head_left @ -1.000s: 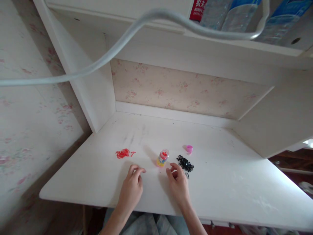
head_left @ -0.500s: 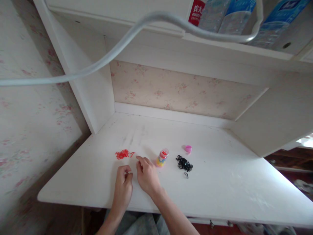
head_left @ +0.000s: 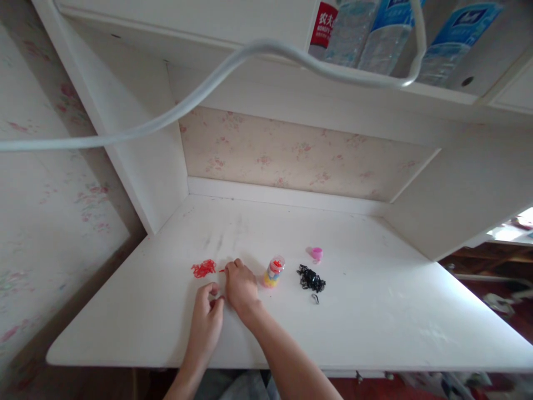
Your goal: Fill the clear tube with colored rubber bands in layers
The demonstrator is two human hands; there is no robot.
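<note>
My right hand point(head_left: 240, 286) has crossed to the left and its bent fingertips press down on a stray red band beside the small pile of red rubber bands point(head_left: 203, 269) on the white desk point(head_left: 375, 311). My left hand point(head_left: 206, 318) rests just behind it, thumb and finger pinched together; whether it holds anything is unclear. A small clear jar of coloured bands point(head_left: 273, 271) stands to the right of my hands. Farther right lies a pile of black bands point(head_left: 310, 279), with its pink lid point(head_left: 317, 254) behind.
One loose black band point(head_left: 315, 298) lies in front of the black pile. A grey cable point(head_left: 208, 78) hangs across the view. Water bottles point(head_left: 375, 33) stand on the shelf above. White side panels wall in the desk on both sides.
My right hand moved from beside the black pile across to the red pile on the left. My left hand drew back slightly and closed its fingers. The camera tilted a little.
</note>
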